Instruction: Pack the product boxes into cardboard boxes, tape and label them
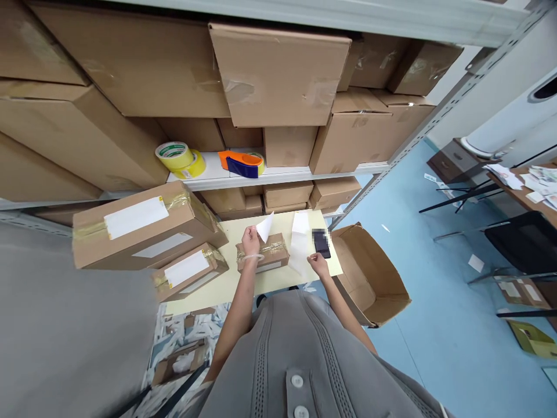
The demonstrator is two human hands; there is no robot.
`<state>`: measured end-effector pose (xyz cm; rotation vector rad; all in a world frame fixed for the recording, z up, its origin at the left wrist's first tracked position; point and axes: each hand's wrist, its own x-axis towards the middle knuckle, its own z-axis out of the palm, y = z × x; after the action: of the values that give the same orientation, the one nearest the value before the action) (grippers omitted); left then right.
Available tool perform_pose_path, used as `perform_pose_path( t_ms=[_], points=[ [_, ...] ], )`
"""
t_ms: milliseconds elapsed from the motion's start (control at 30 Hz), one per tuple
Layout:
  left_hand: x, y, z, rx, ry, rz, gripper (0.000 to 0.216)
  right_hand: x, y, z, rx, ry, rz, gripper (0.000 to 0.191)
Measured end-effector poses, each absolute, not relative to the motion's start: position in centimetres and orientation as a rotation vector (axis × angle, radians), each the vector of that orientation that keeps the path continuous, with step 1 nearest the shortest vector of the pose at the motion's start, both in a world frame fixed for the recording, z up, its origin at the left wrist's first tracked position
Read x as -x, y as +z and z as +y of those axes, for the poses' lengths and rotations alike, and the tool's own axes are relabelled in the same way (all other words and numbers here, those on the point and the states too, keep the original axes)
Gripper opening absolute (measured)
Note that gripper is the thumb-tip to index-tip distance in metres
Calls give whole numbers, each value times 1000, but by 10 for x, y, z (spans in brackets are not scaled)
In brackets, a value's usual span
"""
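Left hand (250, 239) pinching paper (265, 227), wrist hiding part of one taped box (272, 253); right hand (319, 265) grip unclear. One phone (322, 249), partly pixelated. Two yellow tape rolls (196, 166) on shelf (282, 179).

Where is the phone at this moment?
In the head view, right of centre, the black phone lies on the cream table, just beyond the right hand, between the white paper strip and the open carton.

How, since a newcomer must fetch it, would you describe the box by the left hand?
Find the cream table below the shelves. On it, a brown box sits by the left hand. Its visible top shows only tape; the two boxes at its left carry white labels on top.
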<state>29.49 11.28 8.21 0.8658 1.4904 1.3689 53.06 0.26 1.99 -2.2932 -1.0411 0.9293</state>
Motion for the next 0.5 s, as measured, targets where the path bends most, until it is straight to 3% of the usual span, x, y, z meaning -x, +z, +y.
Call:
perform_pose_path(
  t_ms=[233, 500],
  points=[
    [-280, 102, 106, -1099, 1378, 1539, 13, -518, 52, 42, 1979, 728, -1127, 26],
    [-265, 127, 94, -1262, 1316, 1611, 11, -460, 91, 96, 1571, 1411, -901, 38]
  ],
)
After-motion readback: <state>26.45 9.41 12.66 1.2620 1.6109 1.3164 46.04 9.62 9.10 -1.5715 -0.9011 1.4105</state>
